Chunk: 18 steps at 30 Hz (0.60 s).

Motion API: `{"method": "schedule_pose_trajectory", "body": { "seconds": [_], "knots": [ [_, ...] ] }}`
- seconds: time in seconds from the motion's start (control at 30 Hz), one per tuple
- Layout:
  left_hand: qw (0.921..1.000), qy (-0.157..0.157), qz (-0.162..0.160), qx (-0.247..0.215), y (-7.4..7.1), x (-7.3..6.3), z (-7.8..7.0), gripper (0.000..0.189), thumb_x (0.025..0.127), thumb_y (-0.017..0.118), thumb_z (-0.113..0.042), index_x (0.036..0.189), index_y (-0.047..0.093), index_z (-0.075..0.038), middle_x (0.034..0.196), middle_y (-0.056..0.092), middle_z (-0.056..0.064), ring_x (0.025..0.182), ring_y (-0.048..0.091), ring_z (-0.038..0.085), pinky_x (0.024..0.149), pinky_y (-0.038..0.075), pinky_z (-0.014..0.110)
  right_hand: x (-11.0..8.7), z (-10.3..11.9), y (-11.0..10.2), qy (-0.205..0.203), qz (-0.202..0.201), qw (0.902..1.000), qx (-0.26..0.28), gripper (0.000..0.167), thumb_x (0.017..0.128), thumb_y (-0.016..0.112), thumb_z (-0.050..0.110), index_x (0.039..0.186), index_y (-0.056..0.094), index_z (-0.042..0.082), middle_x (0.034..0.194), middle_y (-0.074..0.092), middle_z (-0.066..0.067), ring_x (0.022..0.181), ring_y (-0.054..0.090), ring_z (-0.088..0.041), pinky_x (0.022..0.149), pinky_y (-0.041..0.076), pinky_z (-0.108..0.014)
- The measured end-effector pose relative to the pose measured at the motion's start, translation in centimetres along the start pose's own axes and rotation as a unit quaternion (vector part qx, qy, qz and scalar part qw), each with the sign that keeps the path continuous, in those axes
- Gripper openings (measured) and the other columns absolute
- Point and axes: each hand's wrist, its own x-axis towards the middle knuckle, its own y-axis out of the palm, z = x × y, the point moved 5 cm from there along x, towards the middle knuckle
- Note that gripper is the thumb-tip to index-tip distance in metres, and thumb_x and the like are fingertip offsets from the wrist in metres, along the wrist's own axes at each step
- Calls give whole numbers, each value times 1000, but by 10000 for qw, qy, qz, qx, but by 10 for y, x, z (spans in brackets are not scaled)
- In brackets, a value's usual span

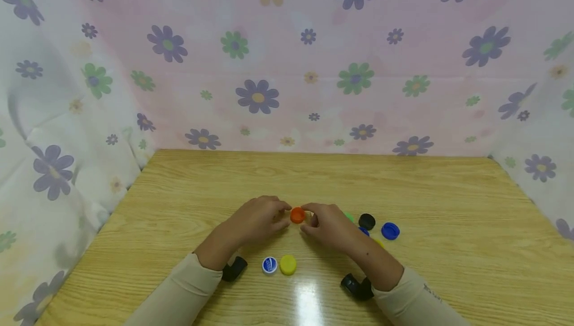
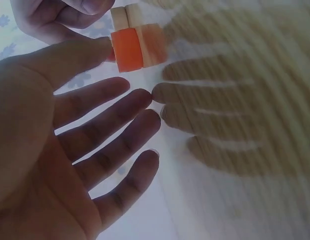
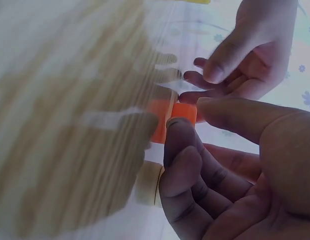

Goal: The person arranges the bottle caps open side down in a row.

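An orange bottle cap [image 1: 298,215] sits on the wooden table between the two hands, its hollow side up in the head view. To its left is my left hand [image 1: 262,219], fingers reaching toward it and spread apart in the left wrist view, with the thumb tip overlapping the cap [image 2: 129,50] there. My right hand [image 1: 329,224] is at the cap's right side, index fingertip right at its rim and thumb lower, a gap between the two. In the right wrist view its thumb and index finger are close about the cap [image 3: 185,112].
Right of the right hand lie a black cap [image 1: 366,222], a blue cap [image 1: 390,231] and partly hidden green [image 1: 348,216], blue [image 1: 364,231] and yellow caps [image 1: 379,242]. Nearer are a blue-and-white printed cap [image 1: 269,265] and a yellow cap [image 1: 288,264]. Flowered cloth [image 1: 287,57] surrounds the table.
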Motion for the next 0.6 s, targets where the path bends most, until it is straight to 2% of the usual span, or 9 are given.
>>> {"method": "schedule_pose_trajectory", "body": {
  "seconds": [0.1,0.3,0.6],
  "knots": [
    [10000,46,9,-7,0,0,0,30,95,69,-24,120,71,-7,114,71,5,101,66,20,91,54,39,0,1,1,-68,45,10000,40,41,91,73,12,130,63,3,67,60,4,56,51,-10,51,41,-21],
    [9999,138,-19,-60,3,-1,-1,20,95,71,-23,110,75,-10,103,70,0,85,59,11,78,52,29,0,1,3,-155,161,9997,135,34,91,72,10,124,65,4,70,61,3,58,53,-11,53,43,-22],
    [9997,231,-87,-16,5,-1,-3,18,95,71,-27,105,77,-13,100,71,-2,84,60,10,77,52,27,-2,3,5,-250,196,9993,221,30,91,74,10,118,63,5,76,65,2,63,57,-10,56,48,-22]
  ]
}}
